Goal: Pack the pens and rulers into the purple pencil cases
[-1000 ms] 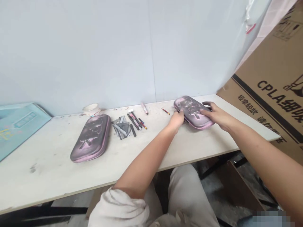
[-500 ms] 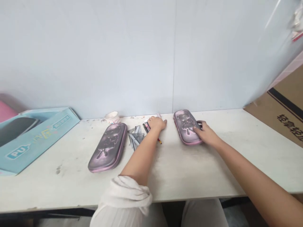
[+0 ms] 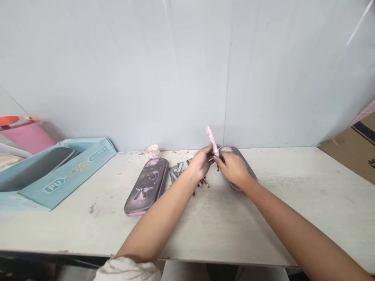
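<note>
A thick pink pen (image 3: 211, 136) stands nearly upright above the table, pinched at its lower end. My left hand (image 3: 202, 162) is closed around that end, and the fingers of my right hand (image 3: 234, 168) close on it too. A pencil tip end (image 3: 217, 168) shows just below the fingers; what holds it is hidden. Behind my right hand lies a closed grey-pink pencil case (image 3: 244, 162), partly covered. Under my left hand and wrist are several pencils (image 3: 206, 182) and clear set squares (image 3: 177, 170). A second closed pencil case (image 3: 147, 183) lies left of my left forearm.
A small white paper cup (image 3: 152, 150) stands by the wall. At the left is an open light-blue box (image 3: 67, 175) with a dark case inside, and a pink item (image 3: 31, 136) behind it. A brown cardboard box (image 3: 351, 148) stands at the right edge.
My right hand has left the right pencil case and moved left to meet my left hand. My left hand has lifted the pink pen from among the pencils. The view has shifted left.
</note>
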Demonstrator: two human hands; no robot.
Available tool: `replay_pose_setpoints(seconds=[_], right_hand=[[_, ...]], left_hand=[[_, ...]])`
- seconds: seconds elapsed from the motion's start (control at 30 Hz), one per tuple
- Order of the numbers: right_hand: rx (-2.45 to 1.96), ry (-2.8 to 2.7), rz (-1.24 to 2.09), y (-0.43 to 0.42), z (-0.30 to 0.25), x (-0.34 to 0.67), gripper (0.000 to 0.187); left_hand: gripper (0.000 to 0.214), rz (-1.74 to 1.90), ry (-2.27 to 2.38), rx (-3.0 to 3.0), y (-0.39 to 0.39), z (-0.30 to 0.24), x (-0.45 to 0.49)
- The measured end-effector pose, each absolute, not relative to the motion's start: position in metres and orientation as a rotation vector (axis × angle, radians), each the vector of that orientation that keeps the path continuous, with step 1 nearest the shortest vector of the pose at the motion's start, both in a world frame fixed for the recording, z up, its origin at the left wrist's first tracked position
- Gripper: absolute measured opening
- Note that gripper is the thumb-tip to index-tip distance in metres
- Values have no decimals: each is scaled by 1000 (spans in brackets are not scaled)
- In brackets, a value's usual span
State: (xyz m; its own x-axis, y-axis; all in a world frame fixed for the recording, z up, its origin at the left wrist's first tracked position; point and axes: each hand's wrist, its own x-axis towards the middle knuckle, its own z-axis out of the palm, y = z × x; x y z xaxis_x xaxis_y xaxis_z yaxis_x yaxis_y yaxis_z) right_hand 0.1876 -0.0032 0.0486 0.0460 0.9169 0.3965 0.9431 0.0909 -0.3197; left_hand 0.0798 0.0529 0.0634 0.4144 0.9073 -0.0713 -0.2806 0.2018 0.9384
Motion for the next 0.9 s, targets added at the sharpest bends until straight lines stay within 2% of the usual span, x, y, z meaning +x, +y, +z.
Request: replay_pose_setpoints(seconds=[0.13,0.43,0.53,0.6,0.8,0.9], right_hand=[[-1773,-1970,-269,-16,48,180,40],[-1420,-2076,-669,-53,13,183,39],[-1329,-2208,-665,-72,-4,191,37],[-1419,-2169,-619,-77,-6,195,37],[-1720,-1950,-306,-63,21,194,40],[-1700,-2016,-346,-69,20,191,40]], left_hand=[[51,984,605,751,46,88,75],[50,889,562,601,32,92,85],[42,985,547,563,40,97,77],[38,1016,550,562,42,102,75],[33,860,517,568,22,95,95],[36,867,506,557,33,88,93]])
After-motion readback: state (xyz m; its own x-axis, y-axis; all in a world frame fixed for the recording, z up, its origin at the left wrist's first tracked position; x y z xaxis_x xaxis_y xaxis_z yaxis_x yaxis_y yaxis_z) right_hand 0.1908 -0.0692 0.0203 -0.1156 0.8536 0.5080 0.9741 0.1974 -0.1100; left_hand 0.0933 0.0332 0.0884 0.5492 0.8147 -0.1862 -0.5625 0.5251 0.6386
